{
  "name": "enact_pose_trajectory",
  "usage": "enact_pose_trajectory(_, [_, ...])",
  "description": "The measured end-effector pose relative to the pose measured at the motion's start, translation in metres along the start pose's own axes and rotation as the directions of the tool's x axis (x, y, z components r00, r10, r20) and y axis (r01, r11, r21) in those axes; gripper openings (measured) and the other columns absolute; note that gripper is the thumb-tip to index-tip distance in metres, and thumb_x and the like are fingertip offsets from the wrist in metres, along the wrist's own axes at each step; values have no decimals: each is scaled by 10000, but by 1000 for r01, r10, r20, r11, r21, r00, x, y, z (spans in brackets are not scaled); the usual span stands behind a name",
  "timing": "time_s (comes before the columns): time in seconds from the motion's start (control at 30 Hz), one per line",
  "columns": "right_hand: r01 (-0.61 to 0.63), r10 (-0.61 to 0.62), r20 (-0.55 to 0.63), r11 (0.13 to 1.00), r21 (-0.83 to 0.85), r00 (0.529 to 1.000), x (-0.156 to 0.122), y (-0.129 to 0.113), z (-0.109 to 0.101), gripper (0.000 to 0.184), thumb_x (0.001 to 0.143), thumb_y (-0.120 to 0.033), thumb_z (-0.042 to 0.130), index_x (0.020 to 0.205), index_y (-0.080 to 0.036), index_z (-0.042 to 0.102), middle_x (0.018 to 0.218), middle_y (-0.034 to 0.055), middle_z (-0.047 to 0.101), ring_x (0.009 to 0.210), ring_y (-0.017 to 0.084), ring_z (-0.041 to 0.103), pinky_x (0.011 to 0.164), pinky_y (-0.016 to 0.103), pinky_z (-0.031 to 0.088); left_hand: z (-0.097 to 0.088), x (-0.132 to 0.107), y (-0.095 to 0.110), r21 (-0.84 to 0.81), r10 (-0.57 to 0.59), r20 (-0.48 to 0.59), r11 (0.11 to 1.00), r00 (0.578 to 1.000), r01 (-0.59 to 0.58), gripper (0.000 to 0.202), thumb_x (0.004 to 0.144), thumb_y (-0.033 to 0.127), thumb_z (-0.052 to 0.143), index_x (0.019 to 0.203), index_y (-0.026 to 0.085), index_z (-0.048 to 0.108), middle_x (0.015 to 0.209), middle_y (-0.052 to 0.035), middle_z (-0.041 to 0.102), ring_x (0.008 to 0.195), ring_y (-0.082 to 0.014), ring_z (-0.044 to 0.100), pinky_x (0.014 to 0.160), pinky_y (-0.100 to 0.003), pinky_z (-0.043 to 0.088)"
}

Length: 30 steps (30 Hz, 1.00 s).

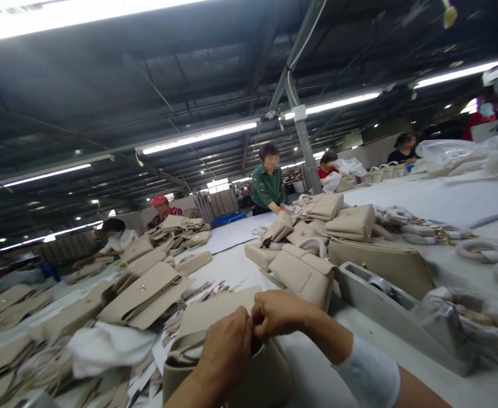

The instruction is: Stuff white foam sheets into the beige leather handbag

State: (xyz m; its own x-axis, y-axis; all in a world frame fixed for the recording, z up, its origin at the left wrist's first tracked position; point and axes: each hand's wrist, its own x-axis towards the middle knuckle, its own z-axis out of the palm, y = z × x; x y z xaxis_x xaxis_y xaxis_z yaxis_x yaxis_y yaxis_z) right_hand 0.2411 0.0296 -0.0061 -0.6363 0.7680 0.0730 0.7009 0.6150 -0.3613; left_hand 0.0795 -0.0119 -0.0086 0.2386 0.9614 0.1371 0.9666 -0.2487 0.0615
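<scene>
A beige handbag [274,374] stands on the table directly before me, its flap [221,303] folded back and its mouth open. My left hand [227,343] is closed, gripping the bag at the edge of its opening. Against it, my right hand [280,313] is also closed, with its fingers pinched at the same edge. The fingertips meet there, and any small part between them is hidden. A pale blue sleeve cover [370,368] wraps my right forearm.
Beige handbags [303,275] are heaped just beyond my hands, with more bags [147,289] to the left. A grey tape dispenser [405,317] stands at right, near wrapped handles [478,317]. White wrapping [110,345] and beige strips lie left. A person in green [268,187] leans over the far side.
</scene>
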Motion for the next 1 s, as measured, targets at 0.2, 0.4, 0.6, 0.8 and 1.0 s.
enact_pose_trajectory(0.2, [33,-37,-46,995,-93,998,3,-6,1,228,723,-378,588,738,-197,725,784,55,698,710,165,577,538,254,278,-19,-5,13,214,-53,62,976,997,38,277,900,310,391,1010,132,572,891,-168,679,860,-286,660,729,-356,449])
enact_pose_trajectory(0.4, [54,-57,-26,990,-131,998,-1,-11,3,191,735,-346,594,731,-199,716,825,55,703,753,168,586,570,258,285,-19,-9,0,240,-111,8,965,994,106,345,908,311,299,945,150,602,888,-159,689,842,-301,663,709,-383,463])
enact_pose_trajectory(0.6, [87,-88,0,986,-144,996,-6,-16,-1,187,734,-327,584,724,-201,723,806,50,706,728,163,584,571,260,280,-20,-12,-6,193,-119,14,975,993,114,343,885,345,322,914,168,615,905,-151,695,856,-309,657,705,-394,460])
enact_pose_trajectory(0.8, [115,-112,25,980,-162,993,-9,-21,-2,184,729,-317,594,720,-197,734,772,54,704,683,158,573,554,264,263,-20,-17,-12,150,-181,30,973,983,175,344,874,369,352,929,174,629,939,-139,697,896,-274,647,729,-353,450])
enact_pose_trajectory(1.0, [113,-110,23,973,-203,994,-15,-32,-5,204,741,-318,581,638,-188,699,608,53,644,574,147,513,519,280,221,-23,-19,-21,87,-205,53,976,977,200,304,831,353,406,875,184,654,948,-115,698,893,-256,643,677,-312,435])
